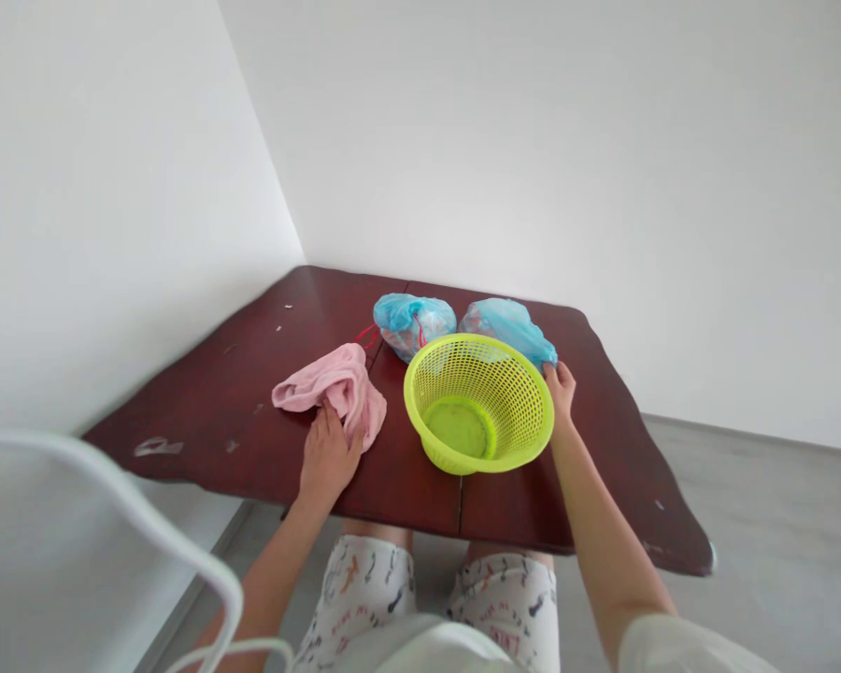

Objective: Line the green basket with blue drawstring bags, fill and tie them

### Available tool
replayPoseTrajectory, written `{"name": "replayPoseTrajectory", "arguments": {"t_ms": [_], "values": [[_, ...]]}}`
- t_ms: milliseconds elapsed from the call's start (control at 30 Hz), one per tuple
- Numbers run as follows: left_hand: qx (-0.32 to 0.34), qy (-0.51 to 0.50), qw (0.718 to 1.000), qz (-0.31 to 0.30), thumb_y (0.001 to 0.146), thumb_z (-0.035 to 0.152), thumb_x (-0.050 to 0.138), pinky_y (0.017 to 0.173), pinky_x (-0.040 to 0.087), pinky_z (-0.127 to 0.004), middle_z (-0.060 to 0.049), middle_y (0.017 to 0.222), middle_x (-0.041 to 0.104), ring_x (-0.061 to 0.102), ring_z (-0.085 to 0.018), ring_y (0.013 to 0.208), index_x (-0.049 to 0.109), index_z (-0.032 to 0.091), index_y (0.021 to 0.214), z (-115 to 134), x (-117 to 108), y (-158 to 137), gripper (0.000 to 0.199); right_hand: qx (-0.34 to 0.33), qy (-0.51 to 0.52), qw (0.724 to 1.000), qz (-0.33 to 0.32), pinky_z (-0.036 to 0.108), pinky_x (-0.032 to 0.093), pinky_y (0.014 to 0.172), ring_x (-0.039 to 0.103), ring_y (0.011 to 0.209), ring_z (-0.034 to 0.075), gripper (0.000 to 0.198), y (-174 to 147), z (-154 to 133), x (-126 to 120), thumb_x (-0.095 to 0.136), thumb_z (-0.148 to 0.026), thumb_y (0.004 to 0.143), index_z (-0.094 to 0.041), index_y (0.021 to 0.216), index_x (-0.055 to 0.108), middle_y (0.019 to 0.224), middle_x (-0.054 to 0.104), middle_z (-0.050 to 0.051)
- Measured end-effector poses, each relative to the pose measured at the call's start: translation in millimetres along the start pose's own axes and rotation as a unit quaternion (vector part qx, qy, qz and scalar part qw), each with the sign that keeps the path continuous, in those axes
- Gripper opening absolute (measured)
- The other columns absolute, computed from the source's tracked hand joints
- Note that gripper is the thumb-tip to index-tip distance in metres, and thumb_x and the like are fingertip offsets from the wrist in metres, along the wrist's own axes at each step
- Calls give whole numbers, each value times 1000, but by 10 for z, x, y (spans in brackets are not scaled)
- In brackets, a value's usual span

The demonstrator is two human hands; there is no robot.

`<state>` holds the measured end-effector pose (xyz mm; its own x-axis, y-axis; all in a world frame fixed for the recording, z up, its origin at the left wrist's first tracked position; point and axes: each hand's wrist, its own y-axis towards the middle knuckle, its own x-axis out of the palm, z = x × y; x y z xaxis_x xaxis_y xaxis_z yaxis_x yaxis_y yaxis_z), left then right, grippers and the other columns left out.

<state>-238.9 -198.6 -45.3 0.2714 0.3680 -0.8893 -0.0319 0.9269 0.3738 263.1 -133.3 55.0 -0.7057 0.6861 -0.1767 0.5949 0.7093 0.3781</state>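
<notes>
On the left, my left hand [328,455] grips the near edge of a crumpled pink towel [343,374], its fingertips partly hidden in the folds. My right hand [562,388] is closed on the corner of a blue plastic bag [508,321] with contents inside that I cannot make out. Between my hands stands a yellow-green plastic basket [461,430] with mesh walls; it hides the near part of that bag. A second blue plastic bag [415,318], with red drawstrings, lies behind the basket to the left.
Everything rests on a dark red wooden table [252,318] with a seam down its middle. White walls stand behind it and to the left. A white cable [147,523] loops across the lower left, near my left forearm. My knees are at the table's front edge.
</notes>
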Motion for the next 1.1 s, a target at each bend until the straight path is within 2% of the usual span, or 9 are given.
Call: {"name": "replayPoseTrajectory", "arguments": {"t_ms": [233,367,500,633,700,800,900,1000,1100], "values": [[-6,-18,1000,-12,117,53,49,130,50,-70,-48,173,52,59,-57,159,31,-15,180,33,-38,2,95,-56,-70,990,107,33,38,72,47,80,18,55,-690,-18,-873,73,-68,99,-26,73,48,82,53,0],[-25,-86,996,-10,117,55,51,132,49,-72,-44,173,53,58,-56,159,31,-9,183,63,-116,21,94,-56,-76,990,102,32,25,61,30,65,13,68,-1063,-177,-993,70,-71,107,-30,68,32,66,28,-7],[-87,-198,975,59,113,64,60,132,50,-70,-35,165,56,56,-50,157,46,3,176,37,-258,42,89,-81,-79,989,96,32,24,60,28,62,12,72,-1276,-420,-989,73,-71,108,-29,68,30,65,27,-8],[-118,-328,923,162,114,60,61,110,63,-50,-16,134,68,70,-31,118,64,14,151,25,-397,-276,59,-123,-90,985,79,32,27,60,30,62,12,71,-1500,-725,-1094,77,-67,110,-27,68,36,64,31,-8],[-106,-383,904,161,118,56,58,94,62,-40,-9,117,70,70,-25,99,69,19,136,130,-495,-608,43,-122,-63,989,53,32,27,58,31,61,13,68,-1637,-874,-1203,75,-67,112,-26,70,40,64,34,-7],[10,-473,881,20,123,51,54,74,54,-33,-3,88,67,63,-21,77,74,22,108,520,-742,-1094,38,-73,19,997,-8,32,27,55,32,60,14,67,-1837,-1080,-1384,69,-69,116,-26,71,44,64,37,-5],[151,-532,808,-203,126,48,50,82,56,-34,-6,90,74,71,-22,84,76,21,101,1133,-1037,-1280,45,-17,63,992,-104,31,30,55,35,59,14,65,-1987,-1268,-1509,72,-67,115,-26,70,51,64,41,-4],[190,-546,740,-344,123,51,63,104,59,-39,-12,127,84,79,-25,115,79,24,134,1770,-1192,-1153,33,25,67,975,-213,29,32,54,42,58,13,62,-2076,-1437,-1550,75,-69,113,-24,74,57,65,47,-4],[126,-659,623,-403,115,64,75,109,62,-43,-16,147,79,79,-28,128,61,26,162,2250,-1158,-937,62,55,75,945,-314,28,37,54,50,58,13,63,-2136,-1563,-1553,72,-73,114,-24,77,59,66,54,-2]]}}
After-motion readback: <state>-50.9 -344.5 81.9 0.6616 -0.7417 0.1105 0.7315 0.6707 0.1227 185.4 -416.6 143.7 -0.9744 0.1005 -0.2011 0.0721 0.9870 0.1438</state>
